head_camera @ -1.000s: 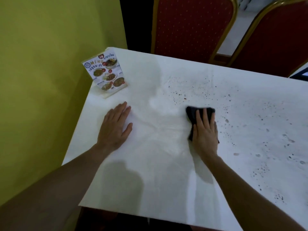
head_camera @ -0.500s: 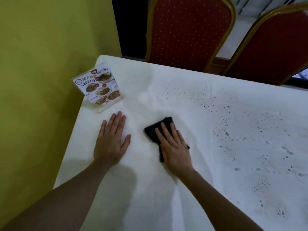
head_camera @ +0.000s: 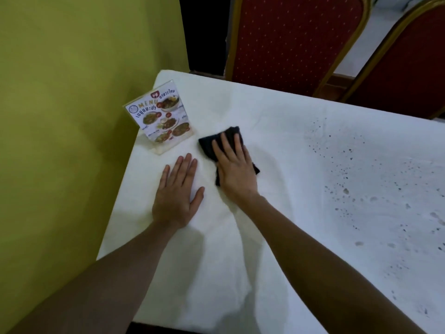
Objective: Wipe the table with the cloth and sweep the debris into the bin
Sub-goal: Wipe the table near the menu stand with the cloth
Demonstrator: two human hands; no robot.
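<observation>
A head-worn camera looks down on a table [head_camera: 277, 131] covered in white fabric, with two bare forearms reaching in from the bottom edge. The right hand [head_camera: 234, 168] lies flat, palm down, fingers spread a little, pressing a dark cloth [head_camera: 218, 142] onto the table. The cloth shows beyond the fingertips and at both sides of the hand. The left hand [head_camera: 177, 194] also lies flat and open on the table, holding nothing, just beside the right hand and nearer the table's left edge.

A clear stand holding a menu [head_camera: 161, 119] with food pictures sits upright near the table's far left corner, close to the cloth and apart from it. Dark debris [head_camera: 342, 165], small specks and crumbs, is scattered over the right half of the table, well apart from the cloth. The part of the table around the hands looks plain white.

A yellow-green wall [head_camera: 72, 116] runs along the table's left side. Two red chairs [head_camera: 296, 42] with gold frames stand at the far side.
</observation>
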